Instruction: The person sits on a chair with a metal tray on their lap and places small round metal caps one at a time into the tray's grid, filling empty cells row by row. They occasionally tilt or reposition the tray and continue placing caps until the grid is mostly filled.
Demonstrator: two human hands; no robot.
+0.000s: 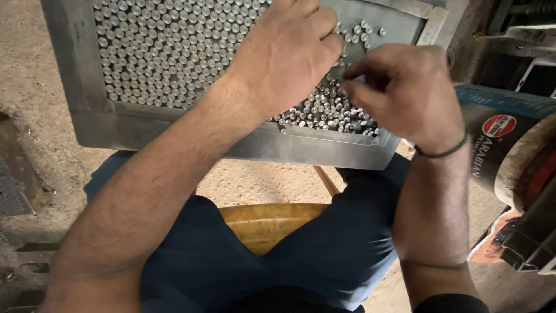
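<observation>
1. Hundreds of small metal pins (168, 52) are seen standing on end, packed tight in neat rows across the left and middle of a grey steel tray (87, 116) that is propped over the lap.
2. Moving right, the left hand (289, 52) is laid over the tray's middle, knuckles up and fingers curled down and drawn together onto the pins; what is under the fingertips is hidden, so a pinch cannot be confirmed.
3. Just beside it, the right hand (399, 87) is held over the tray's lower right corner, thumb and forefinger closed to a fine pinch, probably on a single pin, though blur makes that hard to tell.
4. Loose pins (324, 113) are heaped below the two hands, some tipped over, and a few strays (365, 29) sit apart near the top right rim.
5. To do this well, judged from the layout: the packed block should be steadied by the left hand while pins are stood up one at a time against its edge, so no row gets knocked over.
6. Below the tray, a yellow bucket (260, 223) is glimpsed between the knees; at far right, a dark drum (492, 145) stands on the floor.
</observation>
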